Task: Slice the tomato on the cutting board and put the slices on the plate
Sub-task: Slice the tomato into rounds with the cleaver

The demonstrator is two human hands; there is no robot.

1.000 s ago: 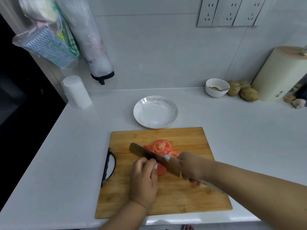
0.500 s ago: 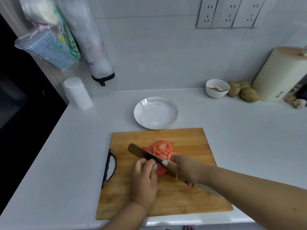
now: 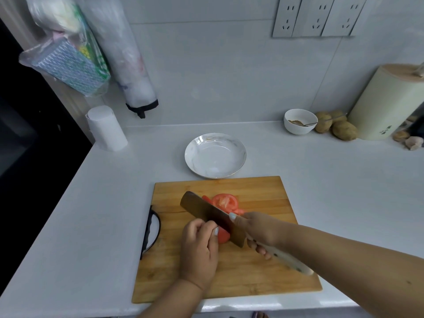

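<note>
White counter [image 3: 298, 180] carries cutting board [image 3: 259, 278]: left hand [image 3: 199, 249], fingers curled, pins tomato [image 3: 223, 236] while right hand [image 3: 259, 230] grips knife [image 3: 211, 214] mid-cut; slices [image 3: 226, 201] lie behind blade, plate [image 3: 215, 160] empty.

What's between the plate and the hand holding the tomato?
In the head view, cut tomato slices and the knife blade lie on the cutting board between the plate and the left hand.
</note>
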